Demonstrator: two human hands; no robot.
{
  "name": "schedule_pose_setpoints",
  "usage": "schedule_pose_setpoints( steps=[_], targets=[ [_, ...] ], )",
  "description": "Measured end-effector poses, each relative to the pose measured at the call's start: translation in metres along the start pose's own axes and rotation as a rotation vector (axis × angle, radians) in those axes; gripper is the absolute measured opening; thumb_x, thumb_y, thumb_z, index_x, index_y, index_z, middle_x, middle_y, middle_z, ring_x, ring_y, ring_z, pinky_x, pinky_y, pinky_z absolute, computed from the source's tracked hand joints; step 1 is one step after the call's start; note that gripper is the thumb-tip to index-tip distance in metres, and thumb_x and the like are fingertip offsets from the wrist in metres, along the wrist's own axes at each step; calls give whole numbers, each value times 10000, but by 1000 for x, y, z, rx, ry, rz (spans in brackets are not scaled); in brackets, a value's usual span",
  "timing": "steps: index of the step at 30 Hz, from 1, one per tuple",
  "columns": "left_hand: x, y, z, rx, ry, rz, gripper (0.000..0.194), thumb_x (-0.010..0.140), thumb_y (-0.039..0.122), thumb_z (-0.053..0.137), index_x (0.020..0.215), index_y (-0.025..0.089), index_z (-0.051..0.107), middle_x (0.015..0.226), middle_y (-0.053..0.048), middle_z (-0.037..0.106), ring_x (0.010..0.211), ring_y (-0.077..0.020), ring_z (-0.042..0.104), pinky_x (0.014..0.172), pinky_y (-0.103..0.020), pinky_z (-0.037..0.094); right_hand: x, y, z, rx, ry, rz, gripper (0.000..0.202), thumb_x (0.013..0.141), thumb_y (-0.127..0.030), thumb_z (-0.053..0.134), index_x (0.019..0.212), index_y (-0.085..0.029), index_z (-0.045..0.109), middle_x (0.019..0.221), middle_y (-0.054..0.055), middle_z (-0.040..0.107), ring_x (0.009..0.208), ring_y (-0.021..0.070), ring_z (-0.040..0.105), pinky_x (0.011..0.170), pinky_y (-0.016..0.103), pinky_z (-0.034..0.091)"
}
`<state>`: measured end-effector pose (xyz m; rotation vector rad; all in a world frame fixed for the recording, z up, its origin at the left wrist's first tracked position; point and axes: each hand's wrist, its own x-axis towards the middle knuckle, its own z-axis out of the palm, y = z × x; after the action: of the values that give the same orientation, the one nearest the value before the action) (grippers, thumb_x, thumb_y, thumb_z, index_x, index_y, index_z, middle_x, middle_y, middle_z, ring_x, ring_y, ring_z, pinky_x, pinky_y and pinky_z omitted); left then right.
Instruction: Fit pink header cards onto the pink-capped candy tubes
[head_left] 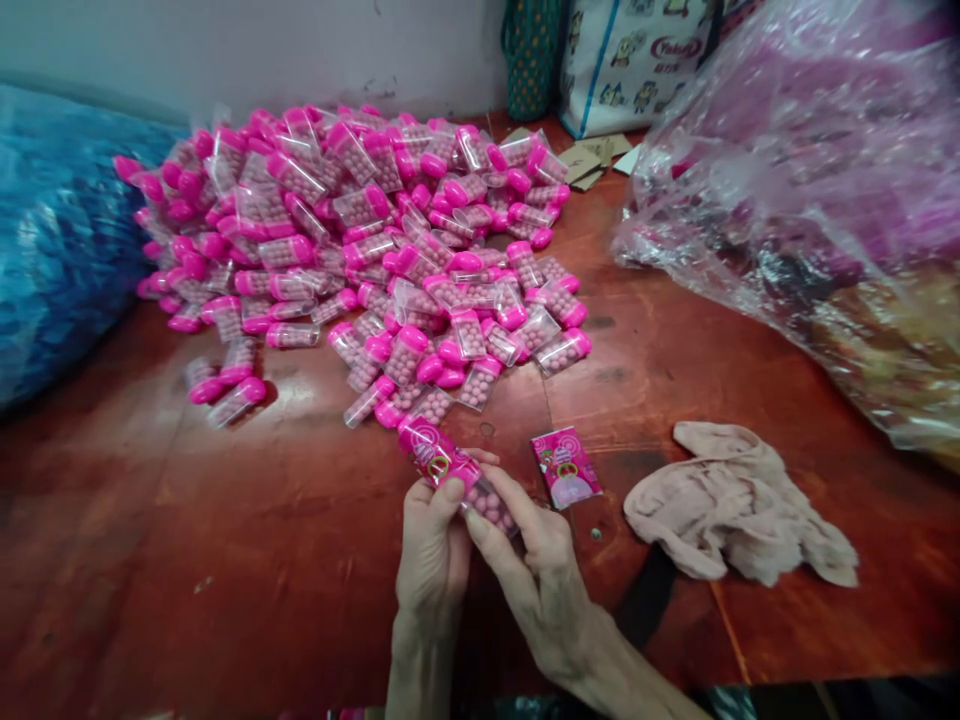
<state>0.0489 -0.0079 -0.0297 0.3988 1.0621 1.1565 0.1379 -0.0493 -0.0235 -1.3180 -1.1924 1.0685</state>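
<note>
Between my two hands, near the front of the table, is a clear bottle of pink balls (pixel 491 508). A printed pink wrapper sleeve (pixel 429 452) overlaps its far end; how far it goes round the bottle I cannot tell. My left hand (pixel 435 545) pinches the sleeve with thumb and fingers. Closed around the bottle's near end is my right hand (pixel 536 570). A flat stack of the same pink sleeves (pixel 566 468) lies just right of my hands. Beyond them spreads a heap of pink-capped bottles (pixel 360 240) filled with pink balls.
A blue plastic bag (pixel 67 240) bulges at the left. On the right a large clear plastic bag (pixel 795 200) bulges over the table. A beige cloth (pixel 739 500) lies crumpled at the right front. Cardboard pieces (pixel 589 162) and a white printed bag (pixel 637 65) are at the back.
</note>
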Motion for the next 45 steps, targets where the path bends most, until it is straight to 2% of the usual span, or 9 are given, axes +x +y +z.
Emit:
schedule_pose_setpoints(
  steps=[7,11,13,17,21,27,36,41,45],
  targets=[
    [0,-2,3,37,30,3,216,645,271,724,804,125,716,787,-88,720,696,-189,658,659,-280,520,4,6,-5,-40,-50,9,408,871,-185,506,1273,-166,439,1164,74,618,1018,180,599,865,250,457],
    [-1,0,3,9,68,20,270,669,354,705,818,129,705,849,-95,715,653,-172,653,606,-272,523,2,1,-6,47,-175,205,133,901,-265,482,979,-193,563,800,-9,651,683,123,599,620,206,432],
    [-2,0,4,-2,69,23,260,643,339,727,798,131,702,840,-92,714,619,-162,646,571,-262,523,1,-1,-4,94,-172,251,206,929,-298,423,804,-187,544,665,-32,574,564,97,519,532,198,376],
    [-3,-4,8,10,33,-4,219,655,308,717,774,126,698,773,-83,710,561,-148,636,520,-243,521,0,-3,3,161,-56,321,267,921,-344,427,706,-195,484,562,-55,449,507,95,448,492,199,336],
    [-3,-5,6,-40,7,-37,216,674,320,709,774,129,700,770,-83,712,597,-158,652,559,-248,536,0,-3,6,167,-4,310,263,913,-338,444,696,-195,484,554,-54,432,507,95,435,500,204,335],
    [-4,1,-1,-129,7,-78,309,636,430,725,766,150,709,798,-88,722,738,-238,674,601,-311,565,-1,3,7,417,-74,394,310,910,-400,422,696,-181,472,496,-71,407,436,78,400,450,197,337],
    [-4,-4,3,-114,38,-59,279,647,394,720,732,129,706,733,-82,719,490,-160,629,380,-230,513,1,6,15,373,16,368,316,902,-385,442,662,-180,444,505,-68,393,445,72,378,435,194,313],
    [-5,-4,1,-157,-55,-82,344,657,439,701,755,110,694,699,-97,707,429,-162,603,265,-211,441,2,8,13,540,-35,379,325,906,-384,438,658,-173,454,446,-77,390,388,62,366,397,189,281],
    [-5,-5,0,-134,-31,-13,262,692,336,696,834,116,692,750,-97,715,440,-146,607,253,-174,414,2,9,13,611,-27,383,312,907,-369,444,666,-171,453,452,-79,395,391,59,379,407,185,307]
  ],
)
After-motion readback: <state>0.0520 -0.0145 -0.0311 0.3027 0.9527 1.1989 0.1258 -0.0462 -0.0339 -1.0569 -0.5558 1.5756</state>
